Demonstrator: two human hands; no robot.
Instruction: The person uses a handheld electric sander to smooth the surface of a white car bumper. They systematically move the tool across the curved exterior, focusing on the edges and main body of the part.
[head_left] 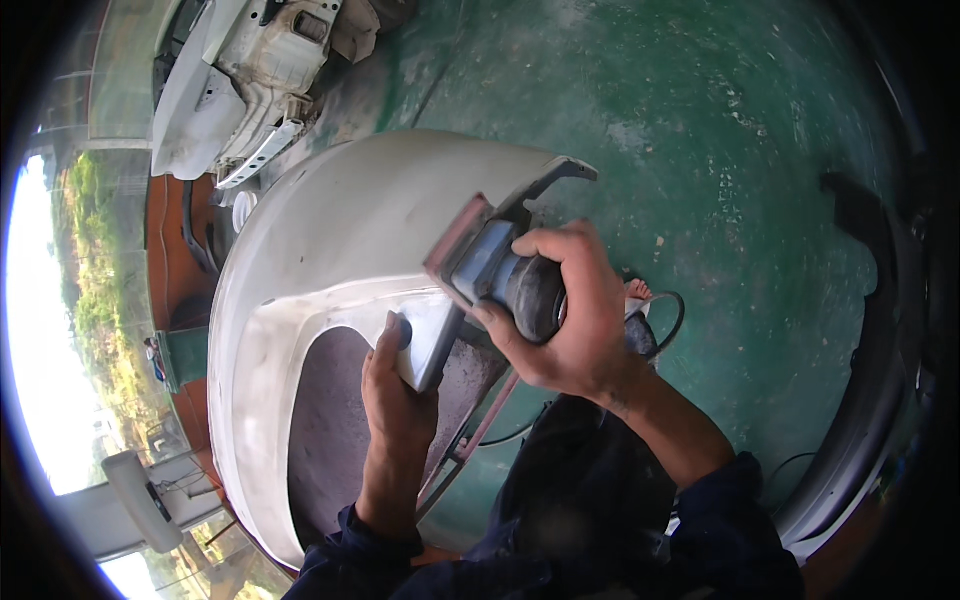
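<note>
The sander (488, 258), probably rigid and weighty, sits in the right hand (588, 315), fingers clamped around its rounded head (535, 298), the best hold; the left hand (398, 405) lays its thumb on the bumper (350, 215), finger closure indeterminable.

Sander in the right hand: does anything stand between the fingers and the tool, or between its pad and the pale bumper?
Nothing visible does. The fingers of the right hand grip the sander directly, and no separate object shows between its reddish pad and the bumper; whether those two touch is unclear.
</note>
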